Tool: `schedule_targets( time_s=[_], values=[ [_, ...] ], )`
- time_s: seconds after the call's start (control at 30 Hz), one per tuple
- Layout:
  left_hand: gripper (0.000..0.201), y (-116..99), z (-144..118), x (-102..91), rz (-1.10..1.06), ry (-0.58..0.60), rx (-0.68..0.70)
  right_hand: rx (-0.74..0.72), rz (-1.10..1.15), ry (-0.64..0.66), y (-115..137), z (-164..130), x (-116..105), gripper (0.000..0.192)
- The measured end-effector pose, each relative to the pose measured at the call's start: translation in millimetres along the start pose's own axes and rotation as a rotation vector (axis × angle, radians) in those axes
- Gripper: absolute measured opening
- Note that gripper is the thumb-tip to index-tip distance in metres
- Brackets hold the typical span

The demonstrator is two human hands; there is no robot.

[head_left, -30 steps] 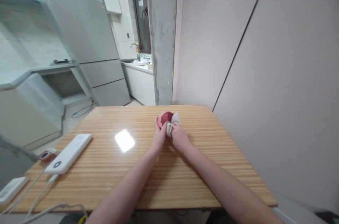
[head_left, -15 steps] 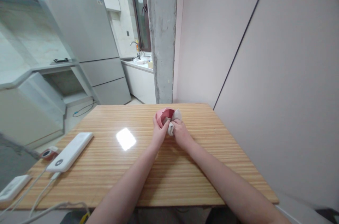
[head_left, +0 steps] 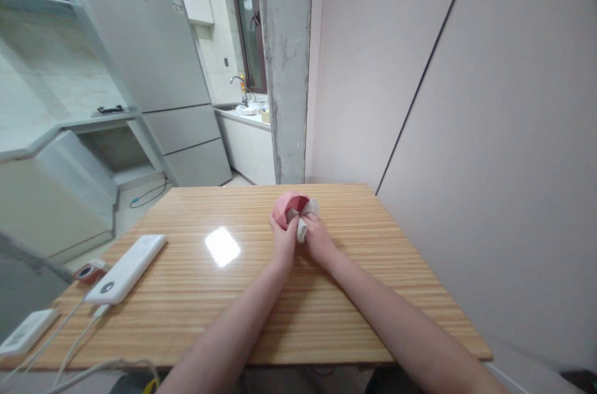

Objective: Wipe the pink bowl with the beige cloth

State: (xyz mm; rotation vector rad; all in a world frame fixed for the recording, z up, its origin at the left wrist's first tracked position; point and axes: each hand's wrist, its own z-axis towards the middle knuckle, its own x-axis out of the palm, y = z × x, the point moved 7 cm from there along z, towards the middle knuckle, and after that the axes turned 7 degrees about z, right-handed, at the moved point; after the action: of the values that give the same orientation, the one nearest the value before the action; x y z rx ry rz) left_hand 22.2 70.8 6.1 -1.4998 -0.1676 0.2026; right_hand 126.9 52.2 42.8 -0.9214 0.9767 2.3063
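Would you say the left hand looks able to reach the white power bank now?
Probably, once freed: the left hand holds the pink item, but nothing seems to block the white power bank.

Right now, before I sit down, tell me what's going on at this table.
A person has both bare hands together over the far part of the wooden table. The left hand holds a pink bowl-like thing, tilted; the right hand holds a pale cloth bunched at its opening. Off to the left lies a white device with a cable plugged in.
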Motion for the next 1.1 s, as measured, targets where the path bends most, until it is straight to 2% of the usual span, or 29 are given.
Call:
schedule_targets(
  time_s=[0.07,0.17,0.27,0.4,0.43,0.5,0.6,0.7,0.77,0.83,0.9,1.0,1.1],
  values=[
    [0.051,0,2,-2.7,0.058,-0.011,-0.001,-0.020,0.023,0.018,-1,0,2,0.020],
    [0.040,-15,16,-14.8,0.192,0.089,0.086,-0.120,-0.017,0.101,-4,0,6,0.023],
    [0.048,-25,23,-20.6,0.263,0.173,0.164,-0.128,-0.073,0.130,-9,2,8,0.025],
    [0.075,-13,14,-15.2,0.164,0.059,0.095,-0.029,-0.091,0.067,-12,1,10,0.016],
    [0.076,-10,11,-12.9,0.131,0.035,0.072,-0.016,-0.082,0.045,-11,1,10,0.016],
    [0.063,-8,10,-10.9,0.122,0.030,0.059,-0.009,-0.063,0.029,-8,0,10,0.016],
    [0.045,-16,20,-20.6,0.245,0.071,0.082,-0.052,-0.059,0.098,-2,0,13,0.018],
    [0.048,-24,30,-31.2,0.300,0.158,0.070,-0.087,-0.120,0.154,1,2,11,0.023],
    [0.054,-24,29,-28.3,0.255,0.215,0.041,-0.087,-0.173,0.163,2,4,8,0.022],
    [0.065,-21,23,-20.7,0.174,0.190,0.006,-0.070,-0.196,0.142,2,5,4,0.019],
    [0.071,-16,14,-12.3,0.072,0.099,-0.004,-0.027,-0.179,0.080,1,6,0,0.018],
    [0.056,-13,6,-7.7,-0.002,-0.021,0.031,0.010,-0.140,0.011,-1,5,-4,0.018],
    [0.040,-16,14,-16.5,0.102,0.011,0.023,-0.061,-0.152,0.061,1,4,-2,0.018]
  ],
)
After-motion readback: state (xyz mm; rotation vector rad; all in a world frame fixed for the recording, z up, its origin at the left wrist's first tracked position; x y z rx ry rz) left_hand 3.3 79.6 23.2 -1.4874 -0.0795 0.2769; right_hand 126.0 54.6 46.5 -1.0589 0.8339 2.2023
